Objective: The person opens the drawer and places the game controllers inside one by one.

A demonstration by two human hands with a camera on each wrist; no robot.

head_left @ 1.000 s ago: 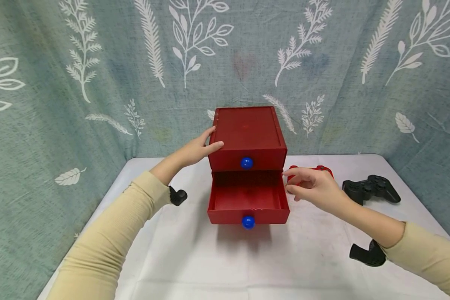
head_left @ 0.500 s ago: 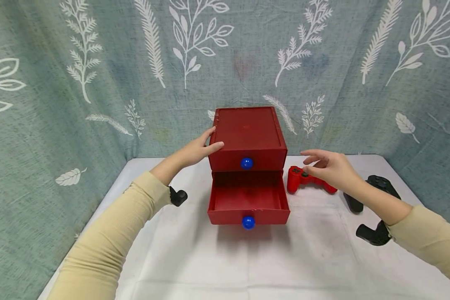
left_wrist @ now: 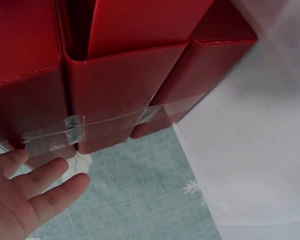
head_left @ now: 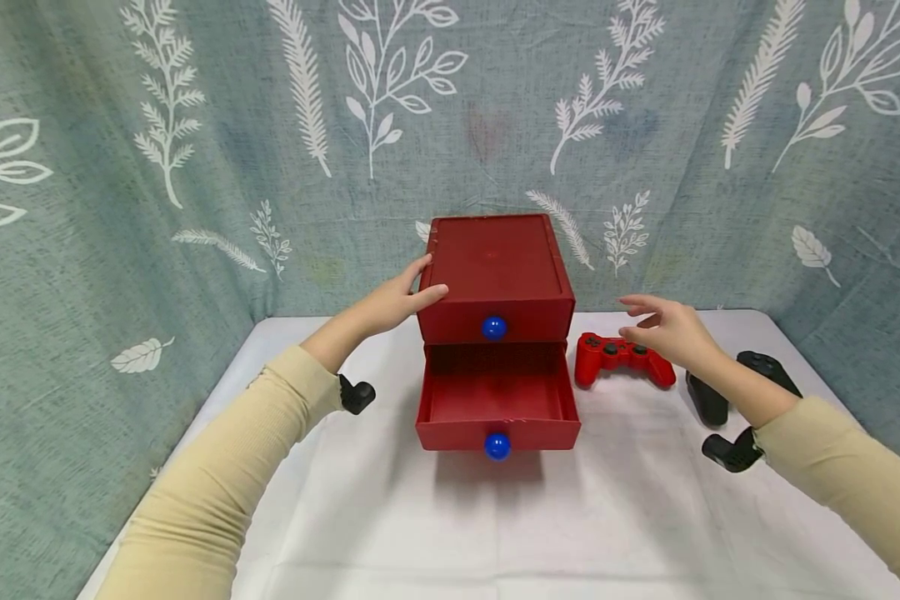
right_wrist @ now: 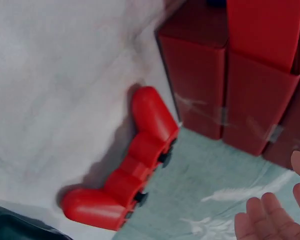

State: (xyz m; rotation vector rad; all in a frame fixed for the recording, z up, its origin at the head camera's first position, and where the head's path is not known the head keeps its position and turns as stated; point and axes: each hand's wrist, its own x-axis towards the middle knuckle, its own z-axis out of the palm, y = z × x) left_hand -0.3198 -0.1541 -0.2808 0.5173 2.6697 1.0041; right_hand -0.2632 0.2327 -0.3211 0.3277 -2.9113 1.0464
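A red drawer cabinet (head_left: 491,258) stands mid-table in the head view. Its middle drawer (head_left: 450,434) is pulled out and bare inside; blue knobs show on the top drawer and the pulled-out one. My left hand (head_left: 390,304) rests at the cabinet's upper left edge, thumb over the top, fingers spread along the side. My right hand (head_left: 673,331) hovers to the cabinet's right, fingers loosely bent and holding nothing. Just below it lies a red game controller (head_left: 621,360), which the right wrist view shows from its grip side (right_wrist: 140,150).
Beyond my right wrist lies a black game controller (head_left: 708,400), partly hidden by the forearm. Clear tape (left_wrist: 90,130) runs across the cabinet's side. A leaf-patterned teal curtain (head_left: 487,108) hangs behind the white-covered table (head_left: 420,533).
My right hand has left the right side of the pulled-out drawer and moved right and up, uncovering the red game controller. The left hand and the cabinet have stayed put.
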